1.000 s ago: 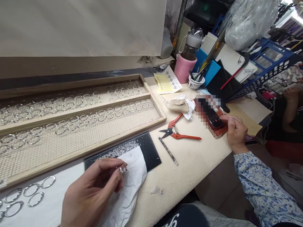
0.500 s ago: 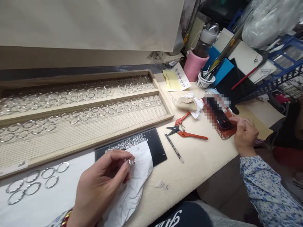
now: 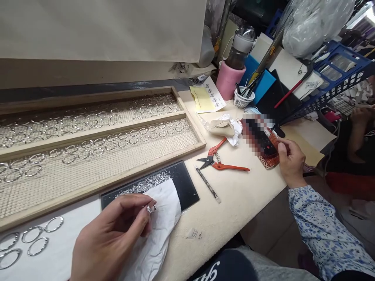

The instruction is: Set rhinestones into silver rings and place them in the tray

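Silver on cream and black, bright accents elsewhere.
We've got silver rings on a white sheet, a silver piece in our left hand, silver specks on a black plate. Tabletop cream, tray pale wood with cream grid mesh. Pliers: orange-red grips, black blades. Holder pink, folder bright blue, basket dark blue. Phone black, on a red-brown patterned flat item. Our right sleeve: white, blue floral print.
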`<action>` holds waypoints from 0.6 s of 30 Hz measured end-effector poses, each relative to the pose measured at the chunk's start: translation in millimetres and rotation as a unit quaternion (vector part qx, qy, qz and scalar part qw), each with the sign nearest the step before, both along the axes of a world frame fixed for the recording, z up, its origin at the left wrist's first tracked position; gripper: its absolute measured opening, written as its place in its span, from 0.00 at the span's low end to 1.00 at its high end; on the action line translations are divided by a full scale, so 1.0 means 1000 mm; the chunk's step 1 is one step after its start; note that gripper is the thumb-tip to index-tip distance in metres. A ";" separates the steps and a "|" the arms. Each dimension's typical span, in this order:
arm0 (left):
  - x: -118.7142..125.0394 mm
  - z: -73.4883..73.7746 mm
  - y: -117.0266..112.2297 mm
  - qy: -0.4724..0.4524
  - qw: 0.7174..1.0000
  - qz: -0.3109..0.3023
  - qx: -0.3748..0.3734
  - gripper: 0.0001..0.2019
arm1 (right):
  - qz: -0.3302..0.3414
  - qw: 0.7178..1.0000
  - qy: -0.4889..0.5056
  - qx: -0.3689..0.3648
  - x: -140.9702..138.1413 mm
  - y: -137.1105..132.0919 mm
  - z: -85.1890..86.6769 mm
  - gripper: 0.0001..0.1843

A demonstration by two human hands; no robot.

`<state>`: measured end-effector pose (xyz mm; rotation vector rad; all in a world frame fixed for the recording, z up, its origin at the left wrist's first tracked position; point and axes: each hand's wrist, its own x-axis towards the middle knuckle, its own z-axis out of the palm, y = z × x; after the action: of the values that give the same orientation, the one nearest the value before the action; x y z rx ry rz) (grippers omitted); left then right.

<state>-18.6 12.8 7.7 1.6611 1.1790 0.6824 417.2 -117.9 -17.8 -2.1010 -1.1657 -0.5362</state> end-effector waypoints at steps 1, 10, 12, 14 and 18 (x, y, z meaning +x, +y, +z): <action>0.000 0.000 0.000 -0.007 1.000 -0.001 0.001 0.07 | -0.007 1.000 0.011 -0.019 0.001 0.001 -0.001 0.20; 0.000 -0.002 -0.001 -0.034 0.999 0.001 0.007 0.05 | -0.036 0.987 0.029 -0.154 -0.012 0.008 0.011 0.35; 0.002 -0.001 -0.003 -0.038 0.999 0.008 0.006 0.06 | -0.039 0.981 0.026 -0.191 -0.012 0.012 0.016 0.38; 0.005 0.001 -0.006 -0.051 0.998 0.025 0.004 0.06 | -0.040 0.972 0.026 -0.231 -0.008 0.015 0.020 0.41; 0.009 0.002 -0.011 -0.086 0.995 0.049 0.006 0.03 | -0.009 0.957 0.037 -0.287 0.018 0.020 0.020 0.42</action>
<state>-10.0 2.0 9.5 1.5290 1.1394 0.8762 434.9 -97.4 1.8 -2.5891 -1.3774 -0.1234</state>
